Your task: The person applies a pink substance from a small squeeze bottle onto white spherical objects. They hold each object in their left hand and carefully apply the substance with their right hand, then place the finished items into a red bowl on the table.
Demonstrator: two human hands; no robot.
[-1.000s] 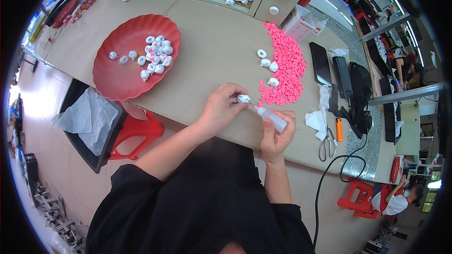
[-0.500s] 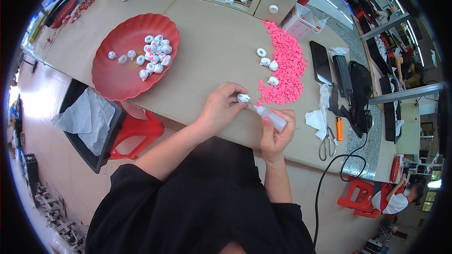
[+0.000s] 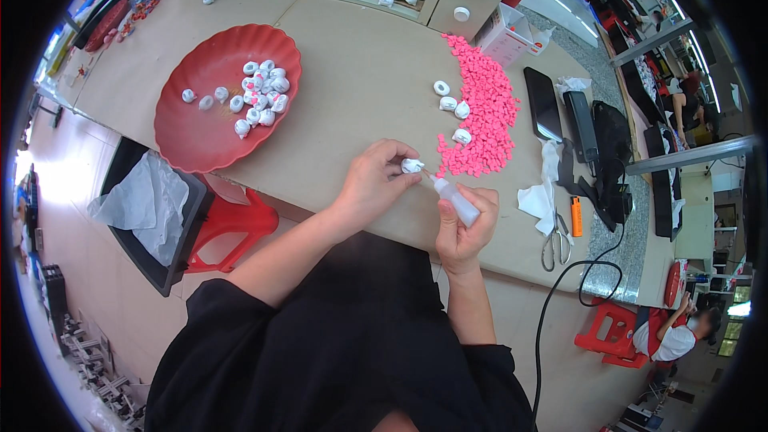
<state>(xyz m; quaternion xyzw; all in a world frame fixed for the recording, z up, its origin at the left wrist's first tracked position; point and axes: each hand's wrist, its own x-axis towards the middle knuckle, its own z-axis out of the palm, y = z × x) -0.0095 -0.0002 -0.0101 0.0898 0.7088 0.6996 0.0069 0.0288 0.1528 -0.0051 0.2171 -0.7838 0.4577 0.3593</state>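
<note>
The left hand (image 3: 380, 180) has its thumb and fingers brought almost together, with a small white piece (image 3: 411, 166) pinched between the tips. This piece is held above the near part of the table (image 3: 352, 64), just left of the lower end of the pink heap (image 3: 488, 108). The right hand (image 3: 470, 232) has its fingers curled around a soft-looking, cloudy bottle (image 3: 458, 202); how hard they press, I cannot tell. The bottle's thin nozzle (image 3: 433, 177) points at the white piece, but whether it touches is too small to see.

In my judgement, too strong a squeeze could let out too much liquid, if there is liquid inside, and wet the left fingers. A small slip of either hand could make the nozzle miss the piece or poke a fingertip. If the pinch is loose, the piece may fall, perhaps among the pink bits, which lie close by.

About writing: the white box (image 3: 504, 36) seems to carry some print, and loose white pieces (image 3: 462, 136) show dark marks, too small for reading.
</note>
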